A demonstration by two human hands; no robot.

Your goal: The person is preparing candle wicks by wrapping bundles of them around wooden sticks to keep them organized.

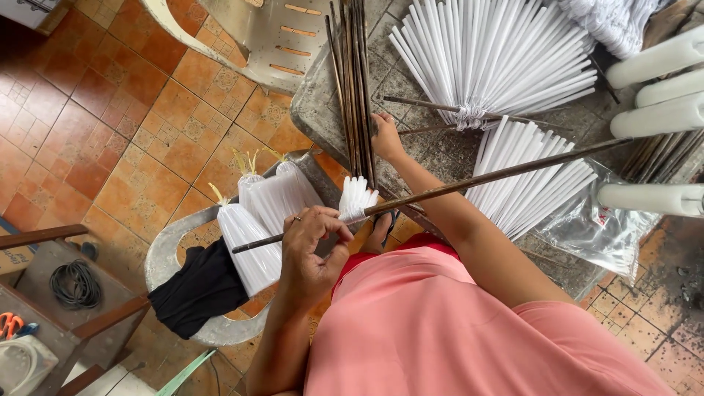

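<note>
The fingers [380,119] of the far hand are hidden among the dark sticks [353,81]. The white rolls [664,88] are cut off by the right edge, the plastic chair [268,37] by the top. The orange-handled scissors [9,324] are clipped at the left edge.

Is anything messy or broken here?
Nothing looks broken. The left hand pinches a small white tuft on a long dark stick, and the right hand reaches a bundle of dark sticks. A black cloth droops over the plastic chair.

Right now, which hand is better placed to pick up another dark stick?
Probably the right hand: it rests on the dark sticks, while the left hand grips the long stick at its white tuft.
</note>
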